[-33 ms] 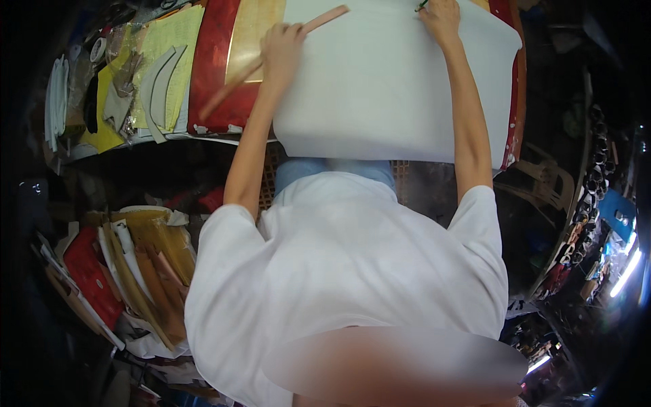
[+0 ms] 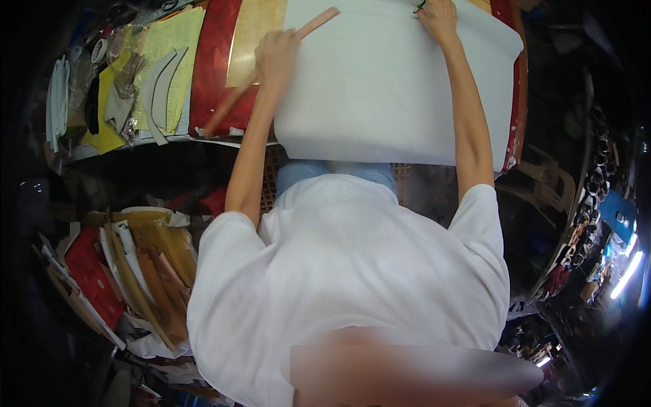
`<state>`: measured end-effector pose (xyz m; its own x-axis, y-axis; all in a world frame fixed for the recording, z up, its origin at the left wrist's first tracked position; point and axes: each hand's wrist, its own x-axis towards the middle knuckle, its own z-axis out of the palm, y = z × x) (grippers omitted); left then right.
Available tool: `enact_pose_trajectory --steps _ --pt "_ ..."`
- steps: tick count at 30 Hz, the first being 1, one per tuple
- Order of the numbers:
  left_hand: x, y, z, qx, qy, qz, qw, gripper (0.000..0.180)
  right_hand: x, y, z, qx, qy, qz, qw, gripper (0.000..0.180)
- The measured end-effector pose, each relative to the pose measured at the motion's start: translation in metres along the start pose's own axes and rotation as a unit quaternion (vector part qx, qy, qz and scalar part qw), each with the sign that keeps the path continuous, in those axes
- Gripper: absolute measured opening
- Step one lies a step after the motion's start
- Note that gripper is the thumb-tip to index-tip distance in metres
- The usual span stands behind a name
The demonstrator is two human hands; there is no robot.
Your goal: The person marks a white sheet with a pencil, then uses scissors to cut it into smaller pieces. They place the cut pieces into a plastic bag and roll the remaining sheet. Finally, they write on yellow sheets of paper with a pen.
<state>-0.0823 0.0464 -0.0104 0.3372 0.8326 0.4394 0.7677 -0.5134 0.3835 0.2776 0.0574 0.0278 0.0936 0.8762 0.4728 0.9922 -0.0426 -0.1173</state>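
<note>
I note a broad white sheet [image 2: 373,88] spread flat, a slim reddish-brown strip [image 2: 319,22] slanting over its left edge, a small green implement [image 2: 420,7] toward its far right.

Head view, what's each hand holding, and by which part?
Left hand: the long brown strip, grip near its middle. Right hand: a small green item; which part is held is too small to tell.

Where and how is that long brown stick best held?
Probably around its middle, from above: the brown stick is long, thin and straight, lies slantwise, and reaches out past both sides of the left hand, which covers that middle part.
</note>
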Motion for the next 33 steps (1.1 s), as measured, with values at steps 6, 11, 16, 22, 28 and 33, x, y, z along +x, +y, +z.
enact_pose_trajectory --steps 6,11,16,22,28,33 --pt "-0.028 -0.006 -0.042 -0.197 -0.053 -0.195 0.959 0.026 0.014 0.026 0.035 -0.013 0.058 -0.143 0.988 0.04" --pt "0.005 -0.014 -0.05 -0.096 0.001 -0.103 0.99 0.025 0.066 0.056 0.051 -0.095 0.034 -0.154 0.983 0.041" --pt "0.034 -0.016 -0.045 -0.091 0.021 -0.122 0.988 0.043 0.117 0.066 0.083 -0.175 0.093 -0.149 0.969 0.036" --pt "0.029 0.009 -0.01 -0.001 -0.044 -0.13 0.99 0.046 0.165 0.08 0.099 -0.115 0.002 -0.053 0.992 0.01" --pt "0.024 0.006 0.0 -0.003 0.012 -0.082 0.997 0.034 0.147 0.046 0.06 0.025 0.086 -0.014 0.996 0.024" --pt "0.023 0.004 0.003 0.008 0.028 -0.067 0.997 0.033 0.042 -0.032 0.004 0.352 0.017 0.199 0.915 0.038"
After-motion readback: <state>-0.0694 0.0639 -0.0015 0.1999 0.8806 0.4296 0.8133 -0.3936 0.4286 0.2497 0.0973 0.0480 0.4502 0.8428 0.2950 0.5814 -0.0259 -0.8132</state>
